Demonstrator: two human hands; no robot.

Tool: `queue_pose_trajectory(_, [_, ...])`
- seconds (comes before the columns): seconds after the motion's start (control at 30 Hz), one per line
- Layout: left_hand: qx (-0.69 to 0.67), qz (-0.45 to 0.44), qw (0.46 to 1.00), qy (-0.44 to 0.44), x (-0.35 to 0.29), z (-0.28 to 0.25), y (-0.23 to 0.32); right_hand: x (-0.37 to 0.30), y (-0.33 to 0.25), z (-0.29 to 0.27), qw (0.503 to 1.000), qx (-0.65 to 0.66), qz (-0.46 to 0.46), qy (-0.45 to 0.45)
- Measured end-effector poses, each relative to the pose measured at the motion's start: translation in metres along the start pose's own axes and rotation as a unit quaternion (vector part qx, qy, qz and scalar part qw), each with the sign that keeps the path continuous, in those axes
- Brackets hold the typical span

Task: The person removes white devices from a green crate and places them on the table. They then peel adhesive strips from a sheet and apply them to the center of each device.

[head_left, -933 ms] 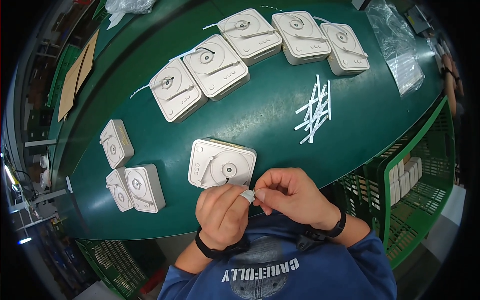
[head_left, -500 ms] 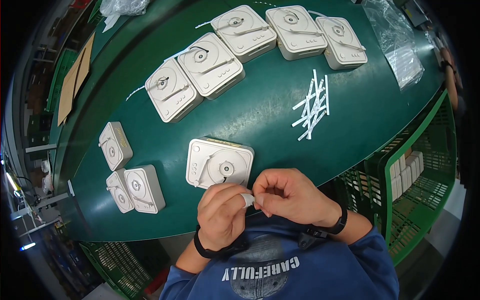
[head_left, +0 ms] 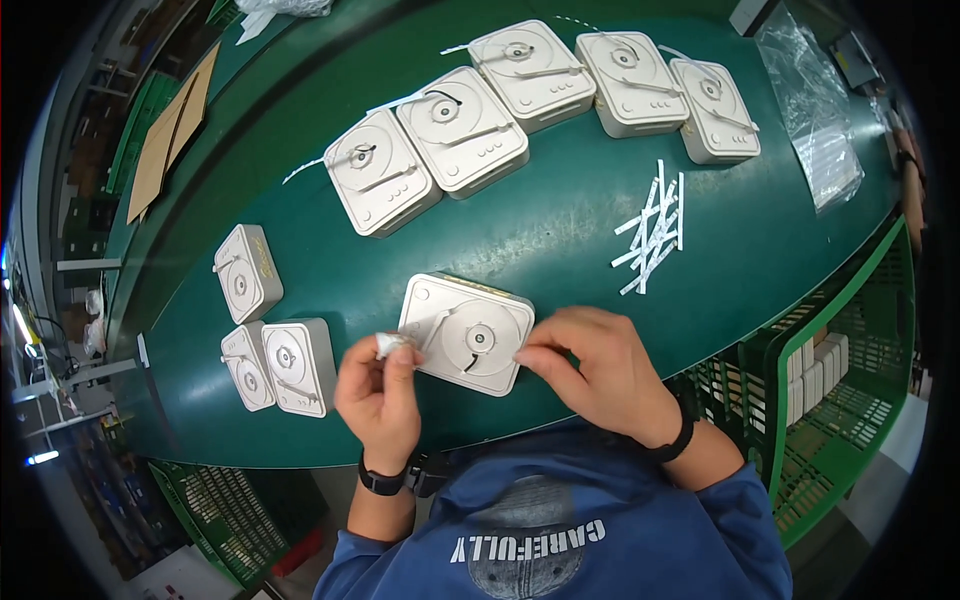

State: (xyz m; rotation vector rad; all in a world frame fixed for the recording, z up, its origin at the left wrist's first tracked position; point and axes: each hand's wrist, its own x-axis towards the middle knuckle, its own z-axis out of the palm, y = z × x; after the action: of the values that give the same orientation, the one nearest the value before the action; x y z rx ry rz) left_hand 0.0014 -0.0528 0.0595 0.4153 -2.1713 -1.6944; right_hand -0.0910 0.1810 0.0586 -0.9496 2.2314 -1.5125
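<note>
A cream box shaped like a small record player [head_left: 428, 345] lies face up before me, with a round platter, a tonearm and a short black mark on the platter. My left hand [head_left: 380, 405] is closed at its left edge, a small crumpled white piece [head_left: 392, 345] at thumb and index finger; whether it is a finger cover or scrap I cannot tell. At the box's right edge, my right hand [head_left: 597, 370] pinches thumb and index finger together. What lies between those fingertips, if anything, is too small to make out.
Several similar record-player boxes [head_left: 462, 130] stand in a row at the back, thin strips trailing from them. More boxes [head_left: 300, 365] sit at left. A loose pile of white strips [head_left: 655, 230] lies right of centre. Clear plastic bags [head_left: 815, 130] and a green crate [head_left: 850, 420] are at right.
My hands, together in front of the box half a second ago, have parted to its left and right edges. The white piece went left with my left hand. The view has shifted slightly.
</note>
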Motion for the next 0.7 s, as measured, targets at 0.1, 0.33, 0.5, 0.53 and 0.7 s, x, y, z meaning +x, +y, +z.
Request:
queue_pose_trajectory(0.1, [0.002,-0.005,1.0,0.012,-0.004,0.001,-0.008,0.015,-0.008,0.01,0.995,-0.076,-0.029,0.065])
queue_pose_trajectory(0.33, [-0.068,0.049,0.996,0.017,0.019,0.001,-0.016,0.009,-0.015,0.029,0.968,-0.189,-0.004,0.167])
queue_pose_trajectory(0.5, [-0.094,-0.095,0.989,-0.059,0.004,-0.009,0.009,0.009,-0.01,0.022,0.983,-0.094,0.117,0.104])
queue_pose_trajectory(0.53, [-0.091,-0.127,0.984,-0.086,0.0,-0.012,0.017,0.013,-0.005,0.018,0.984,-0.103,0.101,0.101])
queue_pose_trajectory(0.7, [-0.158,-0.272,0.914,-0.256,-0.023,-0.006,0.026,0.05,0.027,0.008,0.967,0.214,0.103,0.092])
